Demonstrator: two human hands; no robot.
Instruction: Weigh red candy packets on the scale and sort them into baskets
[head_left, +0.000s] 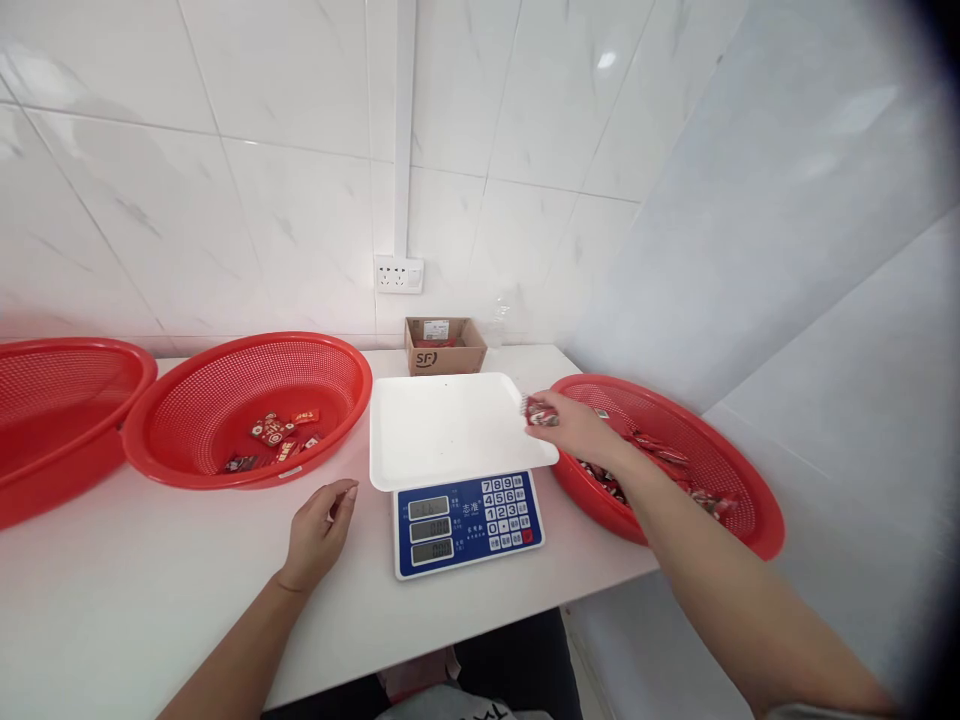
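My right hand (566, 425) is closed round a small red printed packet (541, 411), at the right edge of the white weighing pan (450, 430). The pan sits on a digital scale with a blue keypad panel (469, 525), and nothing lies on the pan. Below my right forearm stands a red perforated basket (739, 455) holding many red packets (660, 450). My left hand (319, 535) rests on the table just left of the scale, its fingers curled in towards the thumb. I see nothing in it.
A second red basket (225, 375) with several red packets (274, 430) stands at the left, touching another red basket (67, 440) at the far left. An open cardboard box (450, 360) sits behind the scale, against the tiled wall. The white table's (352, 620) front edge runs below the scale.
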